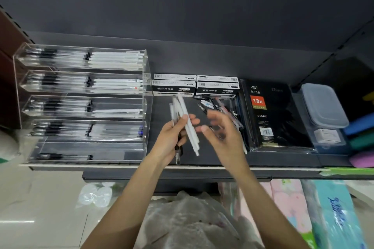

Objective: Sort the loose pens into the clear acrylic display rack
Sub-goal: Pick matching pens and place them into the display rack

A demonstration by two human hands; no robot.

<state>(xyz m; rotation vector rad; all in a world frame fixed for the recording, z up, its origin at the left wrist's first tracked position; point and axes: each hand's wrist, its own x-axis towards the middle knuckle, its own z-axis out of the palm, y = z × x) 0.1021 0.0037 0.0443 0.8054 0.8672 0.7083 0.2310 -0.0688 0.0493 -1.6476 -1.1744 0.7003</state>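
Note:
My left hand (172, 137) grips a bundle of pens (187, 125), mostly white ones with a clear and a black one among them, above the dark shelf. My right hand (220, 133) hovers just right of the bundle, blurred, its fingers spread and holding nothing. A pile of loose pens (220, 107) lies on the shelf behind my right hand. The clear acrylic display rack (148, 95) stands at the left with several tiers, holding black-grip pens on the left and white pens on the right. Its lowest tier holds only a black pen or two.
Gel pen boxes (175, 85) are stacked behind the loose pens. A black diary (271, 115) lies to the right, then a clear plastic lidded box (323, 105) and coloured cases. The shelf's front edge (202, 168) runs below my hands. Tissue packs sit below.

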